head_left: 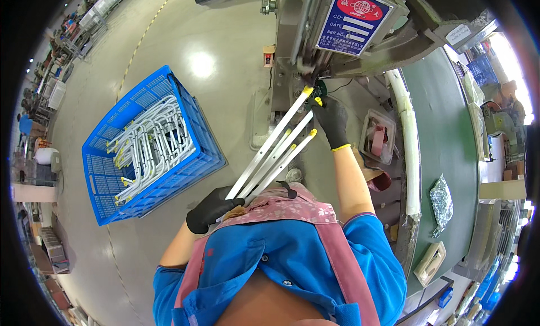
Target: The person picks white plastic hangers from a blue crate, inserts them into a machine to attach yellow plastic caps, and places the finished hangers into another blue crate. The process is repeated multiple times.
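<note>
My left hand (214, 211), in a black glove, is closed round the lower ends of several white metal tubes (269, 152) with yellow end caps. The tubes slant up and away to the right, and small holes show along them. My right hand (333, 123), also in a black glove, grips one of them just below its yellow cap (318, 101). Another yellow-capped end (307, 90) reaches to the working head of a grey machine (306, 67). The exact contact there is hard to make out. How the tubes join behind my left hand is hidden.
On the floor to the left, a blue plastic crate (169, 182) holds many bent white tube frames (154, 137). A clear bin (388, 122) with reddish contents stands right of the machine. Further right runs a green conveyor belt (441, 135) carrying a plastic-wrapped item (441, 205).
</note>
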Demonstrator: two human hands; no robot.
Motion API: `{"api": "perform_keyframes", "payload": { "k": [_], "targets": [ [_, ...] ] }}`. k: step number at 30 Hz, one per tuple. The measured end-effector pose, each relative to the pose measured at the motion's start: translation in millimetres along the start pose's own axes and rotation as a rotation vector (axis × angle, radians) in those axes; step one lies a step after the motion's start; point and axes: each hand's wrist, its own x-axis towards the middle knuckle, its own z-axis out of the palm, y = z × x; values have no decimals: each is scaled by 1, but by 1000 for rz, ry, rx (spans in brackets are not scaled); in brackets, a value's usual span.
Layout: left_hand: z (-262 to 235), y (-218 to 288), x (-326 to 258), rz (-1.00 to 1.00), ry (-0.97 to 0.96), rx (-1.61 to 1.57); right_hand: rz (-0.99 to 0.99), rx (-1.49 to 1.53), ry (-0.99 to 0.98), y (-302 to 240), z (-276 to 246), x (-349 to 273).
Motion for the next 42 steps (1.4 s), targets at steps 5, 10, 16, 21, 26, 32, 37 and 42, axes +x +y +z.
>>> {"api": "perform_keyframes", "payload": {
  "k": [5,10,16,21,26,32,37,42],
  "targets": [
    [0,-3,-6,3,-37,-112,-85,247,168,-12,1,3],
    [-1,-24,-3,68,40,-62,-170,723,173,-28,21,19],
    [-3,-67,23,0,133,-34,-242,515,127,-42,13,10],
    [-10,-108,26,66,60,-86,-189,521,153,-57,5,1],
    [-16,-178,48,22,-56,-347,-126,693,187,-55,1,5],
    [-13,-198,52,-7,67,-486,-107,501,134,-59,4,3],
    [-7,-100,30,86,64,-125,-160,675,257,-49,10,6],
    [-1,-40,8,152,68,-163,-148,781,88,-40,20,12]
  ]
}}
